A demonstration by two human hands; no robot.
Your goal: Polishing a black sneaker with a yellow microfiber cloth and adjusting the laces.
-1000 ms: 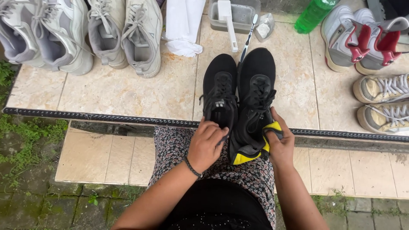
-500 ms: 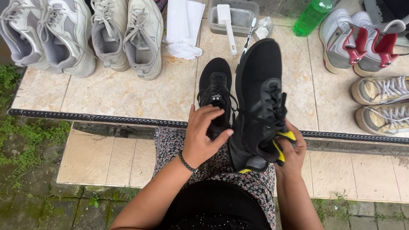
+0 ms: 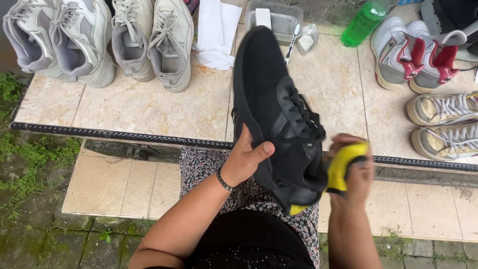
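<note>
Head view: left hand (image 3: 245, 160) grips the black shoe (image 3: 279, 114), fingers closed around its side, toe raised over the tiled ledge (image 3: 149, 107). Right hand (image 3: 354, 169) fingers are closed on a yellow cloth (image 3: 341, 167) pressed against the shoe's heel.

This is an outdoor home terrace used for washing shoes: beige tiles (image 3: 149, 107), a drain grate (image 3: 124, 135) along the step, moss and grass (image 3: 20, 149) beside it, many sneakers (image 3: 99, 40) in rows.

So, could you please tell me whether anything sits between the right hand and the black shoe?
Yes: a yellow cloth lies between the right hand and the black shoe's heel side. The left hand grips the shoe directly.
</note>
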